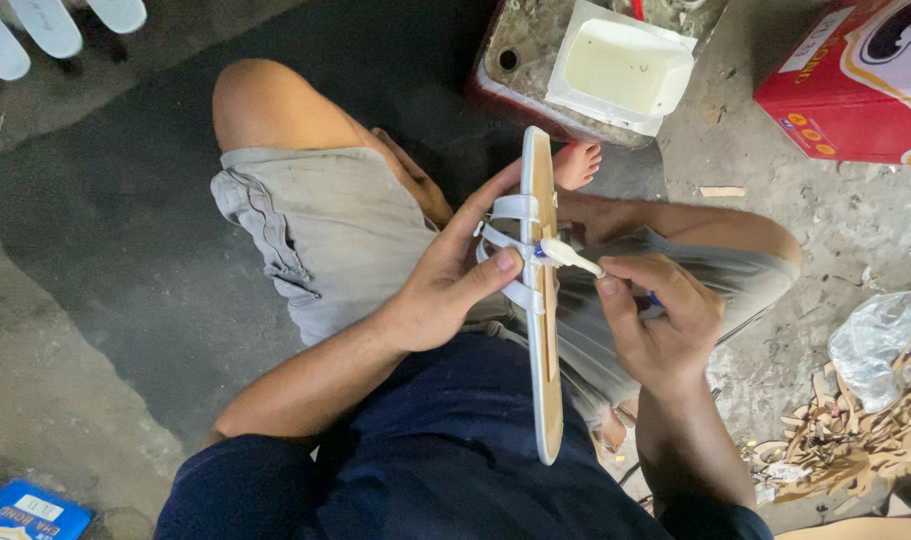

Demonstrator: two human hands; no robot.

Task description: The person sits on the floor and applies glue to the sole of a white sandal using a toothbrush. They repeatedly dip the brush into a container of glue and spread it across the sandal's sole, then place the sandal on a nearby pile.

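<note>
Your left hand (446, 285) grips the sandal sole (544, 300) edge-up over your lap, thumb on its white straps (511, 235) | your right hand (661, 315) pinches a white-tipped tool (568, 256) touching the sole | white tub (621, 70) beyond.

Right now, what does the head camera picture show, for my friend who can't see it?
A seated person's left hand holds a pale sandal on edge by its white straps, while the right hand presses a small white-tipped tool against it. A white tub sits on the concrete floor ahead.

Sandal workshop: bare concrete floor (86, 330), cut scraps (846, 440), glue tray (621, 70).
</note>
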